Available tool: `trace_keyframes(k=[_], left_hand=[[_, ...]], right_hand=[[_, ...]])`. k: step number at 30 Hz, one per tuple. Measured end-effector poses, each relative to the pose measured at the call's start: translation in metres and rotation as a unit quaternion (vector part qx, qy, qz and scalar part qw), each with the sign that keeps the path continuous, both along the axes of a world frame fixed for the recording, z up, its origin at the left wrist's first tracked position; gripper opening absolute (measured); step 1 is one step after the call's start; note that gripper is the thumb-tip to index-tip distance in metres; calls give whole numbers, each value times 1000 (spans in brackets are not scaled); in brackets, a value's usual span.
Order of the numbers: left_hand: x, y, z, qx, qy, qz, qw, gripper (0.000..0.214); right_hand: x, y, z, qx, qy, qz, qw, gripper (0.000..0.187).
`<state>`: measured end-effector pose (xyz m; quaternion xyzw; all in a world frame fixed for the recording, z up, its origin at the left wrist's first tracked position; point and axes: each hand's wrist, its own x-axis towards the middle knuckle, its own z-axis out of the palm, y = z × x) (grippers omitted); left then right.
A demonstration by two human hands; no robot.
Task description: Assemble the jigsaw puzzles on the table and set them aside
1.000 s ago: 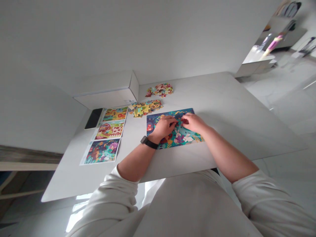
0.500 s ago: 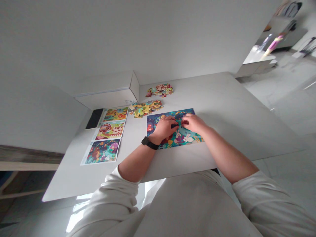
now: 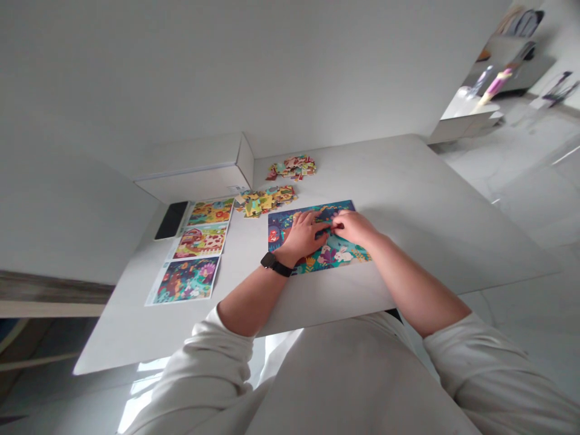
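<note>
In the head view, a grey-white table point(image 3: 247, 290) stands before the person, and the puzzle point(image 3: 333, 257) lies flat on it, nearer to the near edge than to the left or right corners. It shows dark blue and teal colours, with white rabbits at its near side.

The left hand point(image 3: 303, 237) rests palm down upon the middle of the puzzle, its fingers stretched and the thumb held apart from them. A black watch point(image 3: 275, 264) is around this wrist. The right hand point(image 3: 354, 228) is just beside it, over the right part of the puzzle, with its fingers bent and the tips near together; whether a piece is held between them, I cannot tell (the tips are too small and partly hidden).

Close to the far edge of the table is a reddish pile of pieces point(image 3: 292, 168), and before it, a little to the left, a yellow pile of pieces point(image 3: 264, 202). A white box point(image 3: 194, 181) stands at the far left corner. In front of the box lie a black phone point(image 3: 171, 220) and, toward the left edge, a sheet with three pictures point(image 3: 185, 279).
</note>
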<state>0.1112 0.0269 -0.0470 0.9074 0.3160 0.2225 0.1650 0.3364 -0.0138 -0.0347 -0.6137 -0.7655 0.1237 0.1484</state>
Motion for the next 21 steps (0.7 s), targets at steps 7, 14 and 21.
trace_keyframes(k=[7,14,21], left_hand=[[1,1,1,-15,6,11,1000,32],[0,-1,2,2,58,33,998,39],[1,-4,10,25,111,35,993,45]], right_hand=[[-1,-1,2,-2,1,-6,1000,5],[-1,-2,3,-6,-1,-10,1000,4],[-1,-1,2,-3,0,-15,1000,4]])
